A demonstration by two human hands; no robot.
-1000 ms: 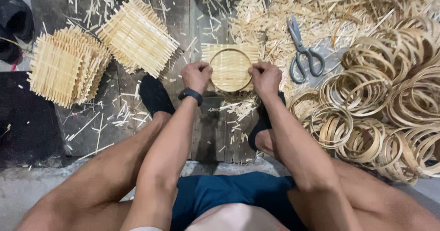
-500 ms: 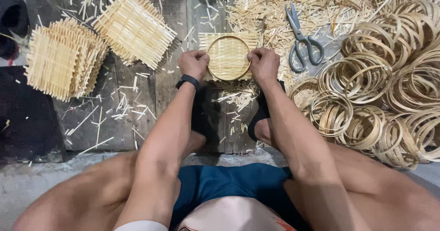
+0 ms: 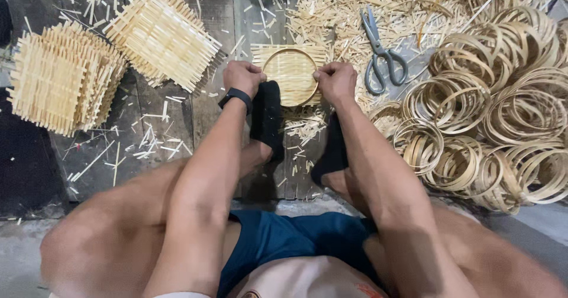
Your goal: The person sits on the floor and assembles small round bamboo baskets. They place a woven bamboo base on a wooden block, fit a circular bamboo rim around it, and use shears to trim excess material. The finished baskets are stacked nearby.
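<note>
A round bamboo ring point(image 3: 290, 52) lies on a small square mat of woven bamboo slats point(image 3: 260, 50) on the plank floor, just beyond my black-socked feet. My left hand point(image 3: 242, 76), with a black band on the wrist, grips the left side of the ring and mat. My right hand point(image 3: 335, 81) grips the right side. Both hands press the ring down onto the mat.
Two stacks of square woven slat mats point(image 3: 62, 76) point(image 3: 163, 34) lie at the left. Grey scissors point(image 3: 381, 55) rest right of my hands. A big heap of bamboo rings point(image 3: 503, 114) fills the right side. Loose slat offcuts point(image 3: 331, 8) litter the floor.
My feet have drawn closer together under my hands. The view has shifted slightly; both hands stay on the ring and mat.
</note>
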